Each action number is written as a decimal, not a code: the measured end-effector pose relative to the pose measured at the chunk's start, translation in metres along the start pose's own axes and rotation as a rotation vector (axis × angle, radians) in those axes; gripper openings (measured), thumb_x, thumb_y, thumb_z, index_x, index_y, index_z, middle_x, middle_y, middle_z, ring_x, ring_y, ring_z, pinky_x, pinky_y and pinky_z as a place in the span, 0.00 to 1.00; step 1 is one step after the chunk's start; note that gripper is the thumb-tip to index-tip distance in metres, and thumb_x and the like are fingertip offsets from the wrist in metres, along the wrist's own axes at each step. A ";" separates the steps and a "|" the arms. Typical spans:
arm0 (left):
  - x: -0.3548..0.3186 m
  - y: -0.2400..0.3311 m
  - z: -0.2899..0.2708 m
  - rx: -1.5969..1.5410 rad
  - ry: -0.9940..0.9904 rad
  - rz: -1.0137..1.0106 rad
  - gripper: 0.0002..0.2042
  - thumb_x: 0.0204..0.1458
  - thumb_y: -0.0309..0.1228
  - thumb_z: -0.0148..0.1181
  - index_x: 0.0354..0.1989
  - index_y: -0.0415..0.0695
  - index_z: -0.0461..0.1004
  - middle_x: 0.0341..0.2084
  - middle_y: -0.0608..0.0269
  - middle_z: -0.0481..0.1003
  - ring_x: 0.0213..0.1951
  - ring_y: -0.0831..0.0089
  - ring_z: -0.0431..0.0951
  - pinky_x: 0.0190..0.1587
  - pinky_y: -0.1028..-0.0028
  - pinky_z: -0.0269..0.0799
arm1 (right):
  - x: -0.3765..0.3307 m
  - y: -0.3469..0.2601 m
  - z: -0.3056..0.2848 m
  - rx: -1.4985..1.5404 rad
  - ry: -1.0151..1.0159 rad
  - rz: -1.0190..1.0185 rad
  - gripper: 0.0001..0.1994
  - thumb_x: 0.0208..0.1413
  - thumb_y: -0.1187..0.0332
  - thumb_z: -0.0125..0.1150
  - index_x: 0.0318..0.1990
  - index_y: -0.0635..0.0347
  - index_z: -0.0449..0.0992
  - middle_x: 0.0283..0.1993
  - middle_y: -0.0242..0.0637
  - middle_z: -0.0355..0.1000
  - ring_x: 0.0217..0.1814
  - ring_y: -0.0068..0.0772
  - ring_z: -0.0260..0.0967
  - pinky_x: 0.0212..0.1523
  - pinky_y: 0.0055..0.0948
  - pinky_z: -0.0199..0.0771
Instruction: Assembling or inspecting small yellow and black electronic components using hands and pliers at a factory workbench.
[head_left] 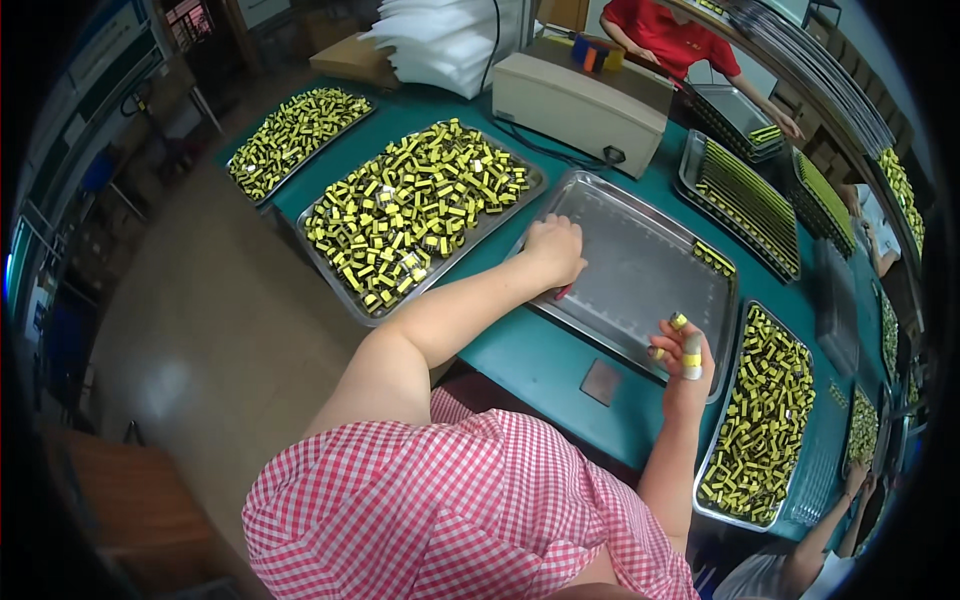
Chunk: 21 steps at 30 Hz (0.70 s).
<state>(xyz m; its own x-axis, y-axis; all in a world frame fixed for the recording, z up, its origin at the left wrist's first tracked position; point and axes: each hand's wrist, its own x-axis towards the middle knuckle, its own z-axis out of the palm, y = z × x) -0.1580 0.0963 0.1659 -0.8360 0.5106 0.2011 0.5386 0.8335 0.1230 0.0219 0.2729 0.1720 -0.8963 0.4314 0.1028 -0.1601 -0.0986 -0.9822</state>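
My left hand point(555, 250) is closed in a fist over the left side of a shallow metal tray point(630, 262). A bit of something red point(563, 292) pokes out below it; the rest is hidden in the fist. Above the tray's near right corner, my right hand point(690, 362) has its fingers curled up. A small yellow-and-black transformer point(679, 320) is at its fingertips, and another yellow bit shows by a lower finger. White and yellow wraps cover one finger. A short row of transformers point(713, 257) lines the tray's far right edge.
Trays heaped with loose transformers stand at left point(415, 210), far left point(295, 140) and right point(757, 415). A beige machine point(580, 105) with a cable is behind the tray. A dark square plate point(602, 382) lies near the front edge. A person in red point(675, 40) works opposite, beside filled trays point(745, 200).
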 end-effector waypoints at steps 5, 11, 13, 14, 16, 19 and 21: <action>-0.026 0.033 -0.079 -0.514 0.462 0.536 0.12 0.41 0.36 0.60 0.31 0.41 0.71 0.28 0.55 0.71 0.34 0.58 0.72 0.38 0.65 0.66 | 0.003 0.003 -0.002 -0.004 0.083 -0.018 0.15 0.57 0.63 0.47 0.46 0.65 0.67 0.41 0.46 0.71 0.35 0.26 0.71 0.33 0.17 0.67; -0.089 0.104 -0.165 -1.261 0.916 1.161 0.04 0.37 0.31 0.54 0.22 0.46 0.69 0.21 0.69 0.68 0.28 0.69 0.70 0.36 0.67 0.63 | 0.008 -0.005 -0.012 -0.337 0.115 -0.074 0.19 0.57 0.57 0.46 0.47 0.64 0.67 0.42 0.42 0.71 0.36 0.25 0.68 0.38 0.24 0.66; -0.100 0.099 -0.160 -1.269 0.909 1.131 0.04 0.37 0.31 0.54 0.22 0.46 0.69 0.21 0.69 0.68 0.28 0.69 0.70 0.36 0.67 0.63 | 0.012 -0.004 -0.014 -0.199 0.121 0.086 0.24 0.57 0.54 0.44 0.53 0.64 0.60 0.47 0.45 0.66 0.40 0.33 0.69 0.38 0.29 0.72; -0.101 0.106 -0.155 -1.274 0.903 1.119 0.04 0.37 0.31 0.54 0.22 0.46 0.69 0.21 0.69 0.68 0.28 0.69 0.70 0.36 0.67 0.63 | 0.010 -0.002 -0.013 -0.202 0.120 0.099 0.24 0.57 0.54 0.44 0.53 0.64 0.60 0.47 0.45 0.66 0.40 0.33 0.69 0.38 0.29 0.72; -0.100 0.113 -0.149 -1.277 0.894 1.102 0.04 0.37 0.31 0.54 0.22 0.46 0.69 0.21 0.69 0.68 0.27 0.69 0.70 0.36 0.68 0.63 | 0.009 -0.001 -0.007 -0.170 0.152 -0.013 0.23 0.57 0.55 0.45 0.50 0.67 0.64 0.45 0.48 0.68 0.37 0.31 0.70 0.38 0.27 0.71; -0.104 0.117 -0.145 -1.281 0.881 1.080 0.04 0.37 0.31 0.54 0.22 0.46 0.69 0.21 0.69 0.68 0.27 0.69 0.70 0.36 0.68 0.63 | 0.006 0.000 -0.003 -0.193 0.142 -0.035 0.22 0.58 0.56 0.45 0.48 0.68 0.65 0.44 0.50 0.69 0.37 0.31 0.70 0.38 0.27 0.70; -0.099 0.119 -0.140 -1.292 0.870 1.066 0.04 0.37 0.31 0.54 0.22 0.46 0.69 0.21 0.69 0.68 0.27 0.69 0.70 0.35 0.68 0.63 | 0.006 0.001 -0.005 -0.202 0.111 -0.045 0.21 0.58 0.55 0.45 0.48 0.67 0.66 0.44 0.46 0.70 0.37 0.26 0.69 0.40 0.24 0.66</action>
<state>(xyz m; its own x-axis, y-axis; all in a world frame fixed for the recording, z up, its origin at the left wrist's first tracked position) 0.0038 0.1149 0.2971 -0.0882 0.0574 0.9944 0.8094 -0.5778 0.1051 0.0183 0.2797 0.1707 -0.8373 0.5283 0.1407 -0.1031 0.1000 -0.9896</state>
